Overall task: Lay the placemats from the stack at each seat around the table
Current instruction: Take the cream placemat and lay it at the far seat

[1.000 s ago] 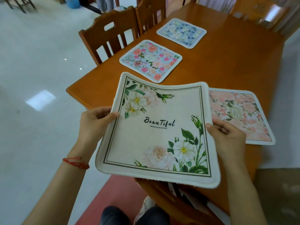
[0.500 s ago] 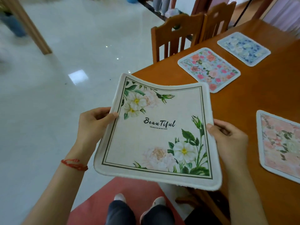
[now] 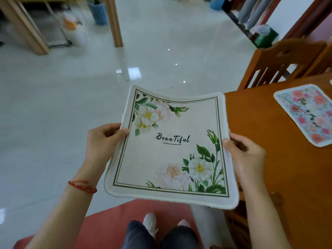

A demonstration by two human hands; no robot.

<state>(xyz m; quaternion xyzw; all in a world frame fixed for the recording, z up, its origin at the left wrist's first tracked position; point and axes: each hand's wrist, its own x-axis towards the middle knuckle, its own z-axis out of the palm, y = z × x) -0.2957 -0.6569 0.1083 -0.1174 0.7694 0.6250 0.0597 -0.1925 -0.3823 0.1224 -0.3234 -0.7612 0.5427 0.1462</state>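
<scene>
- Nearest, the person's dark trouser legs (image 3: 161,236) and pale shoes (image 3: 150,224) stand on a red mat (image 3: 107,227).
- Both hands hold one cream placemat (image 3: 172,150) in the air, level with the tabletop's corner and mostly out over the floor; its right edge overlaps the wood.
- The left hand (image 3: 102,141) grips the placemat's left edge, thumb on top and fingers curled under. A red string (image 3: 81,186) circles that wrist.
- The right hand (image 3: 244,155) grips the right edge the same way, thumb on the printed face.
- The placemat sags in the middle, with its far corners turned up. It bears white flowers in two corners and the word "Beautiful".
- To the right, the wooden tabletop (image 3: 280,123) carries a second, rose-patterned placemat (image 3: 309,114), lying flat and well apart from the held one.
- Behind it stands a wooden chair (image 3: 280,63), pushed up to the tabletop.
- Farther off, glossy white floor (image 3: 53,105), a wooden post (image 3: 114,22), a blue bin (image 3: 98,12) and a green box (image 3: 265,36), all blurred.
</scene>
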